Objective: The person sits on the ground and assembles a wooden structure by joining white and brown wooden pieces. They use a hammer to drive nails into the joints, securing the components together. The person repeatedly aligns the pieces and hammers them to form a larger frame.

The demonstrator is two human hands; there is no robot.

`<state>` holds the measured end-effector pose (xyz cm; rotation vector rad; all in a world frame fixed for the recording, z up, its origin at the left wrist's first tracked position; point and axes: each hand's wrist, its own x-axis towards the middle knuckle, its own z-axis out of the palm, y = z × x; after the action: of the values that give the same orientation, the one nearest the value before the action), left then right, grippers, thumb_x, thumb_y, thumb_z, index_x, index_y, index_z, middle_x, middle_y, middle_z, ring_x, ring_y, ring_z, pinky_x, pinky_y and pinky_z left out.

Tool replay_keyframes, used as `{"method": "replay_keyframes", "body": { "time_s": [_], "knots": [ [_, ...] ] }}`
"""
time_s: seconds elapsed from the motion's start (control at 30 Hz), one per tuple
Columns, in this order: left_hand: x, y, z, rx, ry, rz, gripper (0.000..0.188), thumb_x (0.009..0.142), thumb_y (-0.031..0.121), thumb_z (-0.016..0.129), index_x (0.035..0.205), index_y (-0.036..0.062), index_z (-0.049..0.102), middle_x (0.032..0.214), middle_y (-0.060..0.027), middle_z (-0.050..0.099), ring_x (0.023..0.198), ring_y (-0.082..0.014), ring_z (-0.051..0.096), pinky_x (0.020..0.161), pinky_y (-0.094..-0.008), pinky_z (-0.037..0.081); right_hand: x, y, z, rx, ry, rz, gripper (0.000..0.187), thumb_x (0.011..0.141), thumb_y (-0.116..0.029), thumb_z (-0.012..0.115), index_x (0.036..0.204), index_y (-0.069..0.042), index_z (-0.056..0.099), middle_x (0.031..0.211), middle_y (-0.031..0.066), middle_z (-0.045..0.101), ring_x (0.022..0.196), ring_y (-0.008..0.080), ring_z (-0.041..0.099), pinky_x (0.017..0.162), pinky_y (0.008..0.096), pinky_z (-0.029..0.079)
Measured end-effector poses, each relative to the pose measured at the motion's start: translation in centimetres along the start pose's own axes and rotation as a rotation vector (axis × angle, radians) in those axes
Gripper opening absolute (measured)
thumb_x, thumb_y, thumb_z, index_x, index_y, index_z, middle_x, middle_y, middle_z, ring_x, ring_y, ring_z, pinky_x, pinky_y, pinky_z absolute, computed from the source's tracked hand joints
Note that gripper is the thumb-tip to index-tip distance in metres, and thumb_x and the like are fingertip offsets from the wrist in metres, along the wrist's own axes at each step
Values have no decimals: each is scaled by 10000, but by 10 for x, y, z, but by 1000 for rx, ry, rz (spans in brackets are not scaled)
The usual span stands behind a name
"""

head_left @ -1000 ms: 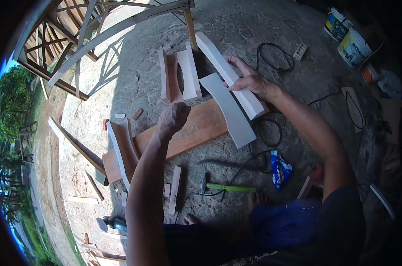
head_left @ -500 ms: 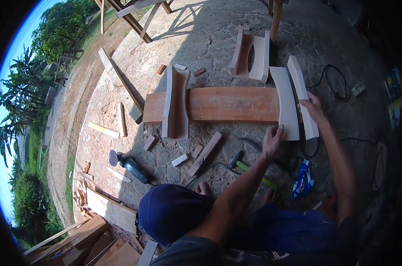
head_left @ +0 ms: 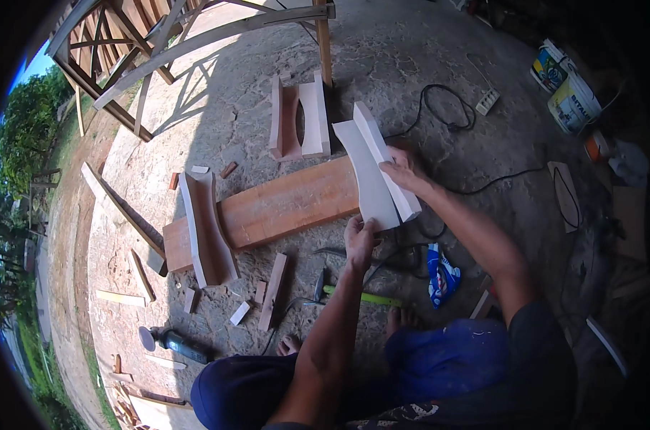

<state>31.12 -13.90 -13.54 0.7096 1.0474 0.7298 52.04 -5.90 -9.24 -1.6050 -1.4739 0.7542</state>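
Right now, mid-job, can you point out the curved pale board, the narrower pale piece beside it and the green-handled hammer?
Curved pale board (head_left: 371, 179): head view, middle of its broad face.
Narrower pale piece (head_left: 373, 136): head view, upper part.
Green-handled hammer (head_left: 379, 298): head view, on the handle.

I see a person's dark short-sleeved shirt, a pale pattern low on its front, and blue legwear covering both knees, with the forearms, hands and feet bare.
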Motion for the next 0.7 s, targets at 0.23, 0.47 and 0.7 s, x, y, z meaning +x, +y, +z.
{"method": "replay_keyframes", "body": {
  "time_s": [0.23, 0.47, 0.7],
  "knots": [
    [1, 0, -6, 12, -39, -17, 268, 972, 235, 625, 1169, 54, 596, 920, -69, 682, 693, -154, 636, 629, -298, 529, 2, 7, 9, 30, 109, -51, 367, 886, -214, 608, 1172, 15, 619, 965, 225, 695, 881, 290, 691, 764, 399, 552],
    [7, 0, -7, 25, -19, -18, 262, 963, 231, 618, 1167, 67, 599, 932, -62, 683, 716, -156, 641, 645, -302, 534, -2, 8, 27, -171, 136, 43, 388, 869, -235, 587, 1170, 9, 601, 1078, 301, 667, 1005, 451, 666, 849, 489, 545],
    [7, 3, -7, -6, -12, -54, 280, 938, 221, 616, 1179, 80, 613, 963, -48, 682, 737, -154, 630, 652, -300, 507, -12, 0, 24, -33, 98, -55, 383, 913, -288, 616, 1157, 7, 607, 1048, 280, 672, 997, 416, 671, 853, 462, 535]
  ]
}}
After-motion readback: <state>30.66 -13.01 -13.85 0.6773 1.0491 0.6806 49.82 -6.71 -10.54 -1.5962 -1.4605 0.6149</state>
